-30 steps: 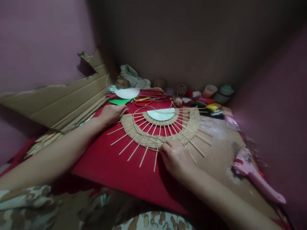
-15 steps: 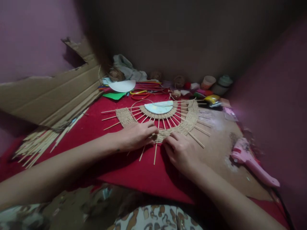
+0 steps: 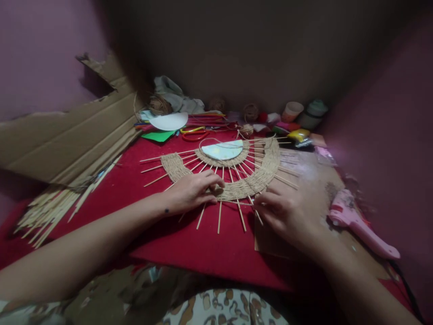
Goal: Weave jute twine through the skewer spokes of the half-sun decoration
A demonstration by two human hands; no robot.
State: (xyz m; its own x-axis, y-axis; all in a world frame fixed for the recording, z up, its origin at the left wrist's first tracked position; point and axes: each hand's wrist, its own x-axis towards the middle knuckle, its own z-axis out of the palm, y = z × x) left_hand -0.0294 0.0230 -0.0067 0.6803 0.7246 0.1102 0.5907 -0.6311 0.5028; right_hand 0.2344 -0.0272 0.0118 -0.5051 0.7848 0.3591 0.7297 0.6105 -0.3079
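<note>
Half-round twine weaving (image 3: 267, 174) on red cloth (image 3: 189, 253) and brown board: probably light, its thin sticks (image 3: 241, 216) snappable, best held by the band. Left hand (image 3: 196, 187) curls there, grip unclear; right hand (image 3: 287, 212) pinches a twine strand (image 3: 238, 202).

head cam | from the wearer's head | forward, down | near red tabletop (image 3: 203, 253) | dark wall (image 3: 237, 54) beyond

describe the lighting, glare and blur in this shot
Head view: dim overall, the back wall nearly black towards the top; head view: a whitish patch, perhaps glare, on the brown board; head view: the patterned cloth at the bottom edge looks soft, the woven half-ring clearer.
</note>
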